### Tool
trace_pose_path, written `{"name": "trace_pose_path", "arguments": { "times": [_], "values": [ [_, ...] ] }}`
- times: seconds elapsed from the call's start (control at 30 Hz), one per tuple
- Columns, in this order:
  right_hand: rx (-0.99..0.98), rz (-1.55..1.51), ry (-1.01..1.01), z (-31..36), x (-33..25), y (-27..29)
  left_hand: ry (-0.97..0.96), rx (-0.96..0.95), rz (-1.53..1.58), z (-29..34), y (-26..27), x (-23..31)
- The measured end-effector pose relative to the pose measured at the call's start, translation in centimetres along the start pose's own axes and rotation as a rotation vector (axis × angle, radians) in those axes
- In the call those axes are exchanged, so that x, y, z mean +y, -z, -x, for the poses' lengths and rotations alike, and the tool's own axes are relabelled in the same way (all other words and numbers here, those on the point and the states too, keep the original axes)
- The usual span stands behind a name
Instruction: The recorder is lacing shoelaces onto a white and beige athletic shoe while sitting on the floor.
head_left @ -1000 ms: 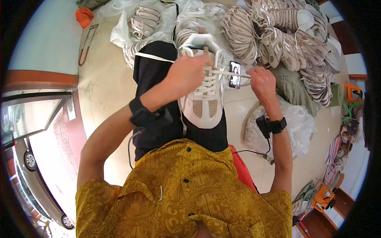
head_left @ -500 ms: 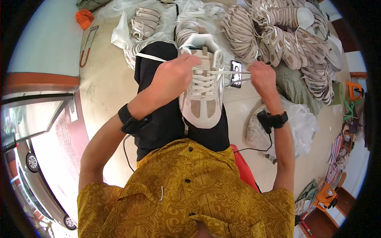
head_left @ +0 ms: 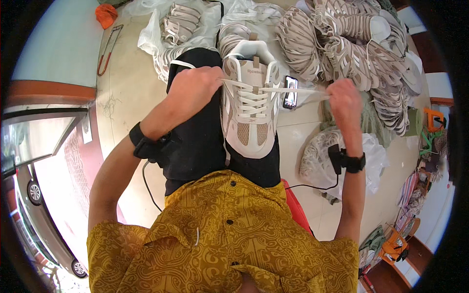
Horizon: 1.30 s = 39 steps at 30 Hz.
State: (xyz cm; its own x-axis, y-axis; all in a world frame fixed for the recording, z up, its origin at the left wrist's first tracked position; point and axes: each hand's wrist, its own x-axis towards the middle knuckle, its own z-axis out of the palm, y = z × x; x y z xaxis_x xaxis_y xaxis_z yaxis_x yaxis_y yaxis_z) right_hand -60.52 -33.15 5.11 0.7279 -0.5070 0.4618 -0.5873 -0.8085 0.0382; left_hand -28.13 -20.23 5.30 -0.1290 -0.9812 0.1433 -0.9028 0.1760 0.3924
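A white and beige sneaker (head_left: pixel 244 129) rests on my black-trousered thighs, its toe toward me and its heel away. White lace (head_left: pixel 251 107) criss-crosses its front through several eyelets. My left hand (head_left: pixel 195 90), left of the tongue, is closed on a short stretch of lace drawn out to the left; the loose lace end trails over my left knee. Well to the right of the shoe, my right hand (head_left: pixel 345 100) is closed on lace pulled taut sideways, slightly blurred. Both wrists wear black straps.
A phone (head_left: pixel 290 92) lies on the floor beneath the right lace. Stacks of beige shoe uppers (head_left: pixel 298 46) fill the far right. More uppers (head_left: pixel 181 24) lie on plastic at the far left. A clear bag of laces (head_left: pixel 315 158) sits below my right forearm. A red stool (head_left: pixel 295 202) shows beneath me.
Both hands have moved outward, my left to the left and my right to the right, pulling lace out on each side. The tongue's top is now uncovered.
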Motion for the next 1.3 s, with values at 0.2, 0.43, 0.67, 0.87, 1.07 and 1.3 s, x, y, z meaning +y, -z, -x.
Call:
{"name": "trace_pose_path", "arguments": {
  "times": [0.2,0.43,0.67,0.87,1.07,1.3],
  "values": [
    [0.132,-0.436,-0.383,-3.0,-2.4,6.7,-0.011,-0.036,-0.019,-0.1,-0.6,-0.4],
    [0.29,-0.153,0.013,-3.2,-3.9,9.1,-0.059,0.03,-0.086,0.3,-0.7,-0.8],
    [-0.262,0.126,-0.2,6.2,6.2,-2.4,-0.12,0.122,-0.049,0.1,-1.2,-1.5],
    [-0.352,-0.016,-0.106,4.0,3.6,-2.7,-0.068,0.097,0.023,0.0,-0.9,-1.8],
    [-0.24,-0.761,-0.241,-3.1,-5.9,-2.7,0.005,-0.024,0.027,-0.1,-0.5,-1.0],
    [0.051,-0.268,0.182,-4.4,-7.6,-4.9,0.01,0.023,0.038,0.3,-0.6,-1.2]
  ]
}}
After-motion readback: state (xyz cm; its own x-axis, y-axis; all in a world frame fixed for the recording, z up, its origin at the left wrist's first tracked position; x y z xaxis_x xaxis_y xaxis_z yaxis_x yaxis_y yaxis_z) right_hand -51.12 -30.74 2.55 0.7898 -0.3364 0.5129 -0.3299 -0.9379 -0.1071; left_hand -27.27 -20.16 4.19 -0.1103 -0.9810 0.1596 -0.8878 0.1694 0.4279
